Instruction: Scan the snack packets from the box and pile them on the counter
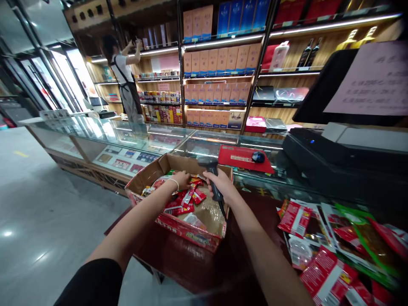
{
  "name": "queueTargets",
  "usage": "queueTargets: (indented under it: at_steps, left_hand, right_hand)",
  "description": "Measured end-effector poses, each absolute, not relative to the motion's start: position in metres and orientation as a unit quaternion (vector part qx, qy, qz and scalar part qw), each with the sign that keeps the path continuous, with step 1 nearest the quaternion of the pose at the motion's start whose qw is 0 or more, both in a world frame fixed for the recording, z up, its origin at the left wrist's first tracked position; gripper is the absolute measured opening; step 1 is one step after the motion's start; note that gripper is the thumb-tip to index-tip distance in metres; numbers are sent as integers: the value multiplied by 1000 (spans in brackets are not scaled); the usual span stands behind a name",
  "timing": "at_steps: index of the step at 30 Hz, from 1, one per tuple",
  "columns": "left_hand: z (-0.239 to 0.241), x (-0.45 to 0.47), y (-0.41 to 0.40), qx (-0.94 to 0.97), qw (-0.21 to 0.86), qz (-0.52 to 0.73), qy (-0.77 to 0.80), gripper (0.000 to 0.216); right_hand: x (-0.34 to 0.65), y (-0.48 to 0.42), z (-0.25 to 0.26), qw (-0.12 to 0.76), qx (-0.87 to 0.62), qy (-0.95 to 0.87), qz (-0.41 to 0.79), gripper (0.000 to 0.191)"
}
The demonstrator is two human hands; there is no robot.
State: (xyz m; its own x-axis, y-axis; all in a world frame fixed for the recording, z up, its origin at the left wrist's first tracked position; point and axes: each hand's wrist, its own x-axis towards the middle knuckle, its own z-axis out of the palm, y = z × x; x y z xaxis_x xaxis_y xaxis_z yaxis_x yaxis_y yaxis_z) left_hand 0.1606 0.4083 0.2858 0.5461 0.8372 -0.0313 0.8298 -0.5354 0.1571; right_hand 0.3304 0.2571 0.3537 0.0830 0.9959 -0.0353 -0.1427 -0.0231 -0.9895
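Note:
My right hand [221,185] is wrapped round the handle of a black barcode scanner [214,178], held over the right side of a cardboard box [188,231]. The scanner's head points left and its cable hangs down towards the box's edge. Inside the box lie several red snack packets [180,203], mostly at the left and middle, and a small clear package [194,221] near the front wall. My left hand [181,180], with a pale band on the wrist, reaches in over the packets, fingers partly stretched and touching them; the fingertips are partly hidden.
At the right of the dark red table [178,259] lies a pile of snack packets [328,250]. Behind the box are a glass counter [153,142], a red mat [229,156] with a mouse [258,157], and a monitor [325,89]. A person [126,80] in an apron reaches to the shelves.

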Motion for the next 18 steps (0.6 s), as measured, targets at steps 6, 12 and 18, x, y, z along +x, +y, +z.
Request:
queueTargets:
  at_steps: [6, 12, 18]
  left_hand:
    - [271, 169, 415, 875, 56, -29, 479, 54]
    - [297, 162, 420, 875, 66, 18, 479, 26]
    - [341, 144, 400, 821, 170, 229, 495, 36]
  right_hand:
    - [337, 248, 362, 537, -503, -448, 508, 36]
    - [350, 233, 364, 550, -503, -439, 502, 35]
    - [362, 208, 376, 600, -467, -408, 505, 31]
